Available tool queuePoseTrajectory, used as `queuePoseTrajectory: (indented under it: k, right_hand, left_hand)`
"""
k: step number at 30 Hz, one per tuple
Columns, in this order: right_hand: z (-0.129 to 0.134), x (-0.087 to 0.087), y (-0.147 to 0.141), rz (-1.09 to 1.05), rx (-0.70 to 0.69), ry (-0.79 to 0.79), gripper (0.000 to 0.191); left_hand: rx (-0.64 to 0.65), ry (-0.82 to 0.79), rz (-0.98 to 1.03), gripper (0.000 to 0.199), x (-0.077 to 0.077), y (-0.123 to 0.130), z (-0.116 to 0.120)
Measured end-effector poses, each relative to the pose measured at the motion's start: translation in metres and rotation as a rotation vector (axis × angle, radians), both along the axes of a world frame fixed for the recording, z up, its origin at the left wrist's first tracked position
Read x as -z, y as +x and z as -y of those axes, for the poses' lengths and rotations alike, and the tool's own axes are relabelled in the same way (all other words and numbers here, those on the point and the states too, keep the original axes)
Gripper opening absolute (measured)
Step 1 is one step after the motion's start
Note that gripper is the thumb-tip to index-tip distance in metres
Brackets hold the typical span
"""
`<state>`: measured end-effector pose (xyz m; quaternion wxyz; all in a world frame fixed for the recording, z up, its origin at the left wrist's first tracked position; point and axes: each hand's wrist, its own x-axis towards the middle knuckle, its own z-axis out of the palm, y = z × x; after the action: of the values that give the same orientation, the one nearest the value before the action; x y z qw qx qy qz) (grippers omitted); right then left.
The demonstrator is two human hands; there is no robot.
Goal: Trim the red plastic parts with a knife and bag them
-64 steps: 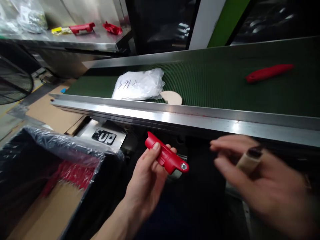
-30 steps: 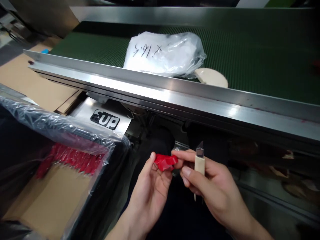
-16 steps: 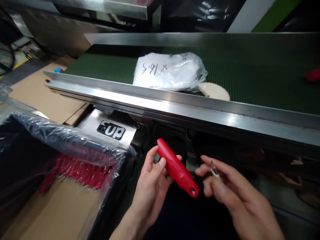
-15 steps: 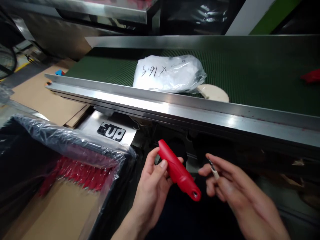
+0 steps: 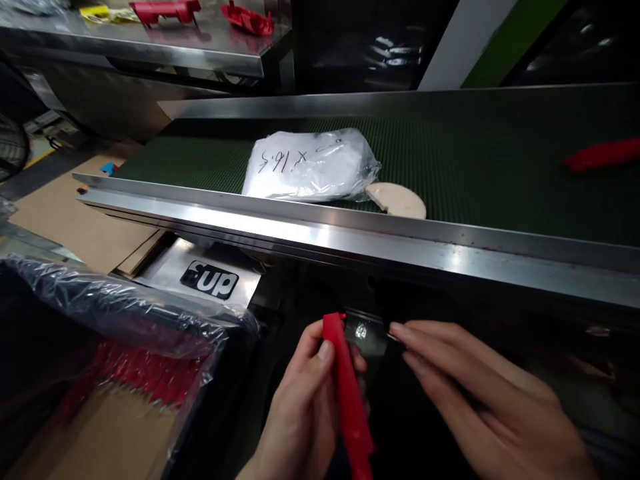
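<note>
The bag (image 5: 310, 163) on the belt (image 5: 475, 167) bears upside-down handwriting, "x 16.5" legible; a phone (image 5: 209, 280) below the belt's near edge reads "up". In front of the belt, the left hand (image 5: 310, 393) grips the red part (image 5: 347, 393) between thumb and fingers. Compared with 0.5 s ago, the part is turned edge-on and stands steeper, and 2 red pieces (image 5: 165, 11) on the worktop (image 5: 215, 53) behind the belt show again. The right hand (image 5: 480, 393), beside the part, has its fingers drawn together on the knife (image 5: 393, 337), now just a sliver.
</note>
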<state>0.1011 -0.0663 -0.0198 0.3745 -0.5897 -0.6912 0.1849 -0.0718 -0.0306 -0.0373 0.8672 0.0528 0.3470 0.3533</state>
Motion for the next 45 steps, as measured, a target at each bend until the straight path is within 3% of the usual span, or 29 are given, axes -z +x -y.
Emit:
queuePoseTrajectory:
  k: [4,7,17,29,39,45]
  right_hand:
    - [-0.010,-0.005,0.005,0.095,-0.170,0.077,0.042]
    - [-0.013,-0.008,0.008,0.147,-0.210,0.119,0.040]
    - [-0.007,-0.011,0.013,0.277,-0.202,0.176,0.037]
    - [0.000,-0.009,0.020,0.263,-0.219,0.161,0.041]
    - [0.018,-0.013,0.012,0.389,-0.269,0.170,0.035]
    - [0.034,-0.012,0.008,0.423,-0.247,0.189,0.036]
  left_hand:
    - [0.081,0.077,-0.069,0.023,-0.003,0.002,0.005]
    - [0.116,0.128,-0.089,0.024,-0.006,-0.001,0.008]
    - [0.138,0.181,-0.092,0.022,-0.014,0.000,0.012]
    - [0.131,0.167,-0.060,0.019,-0.015,0.005,0.015]
    - [0.100,0.134,-0.152,0.016,-0.025,0.010,0.004]
    - [0.049,0.172,-0.094,0.011,-0.032,0.014,-0.006]
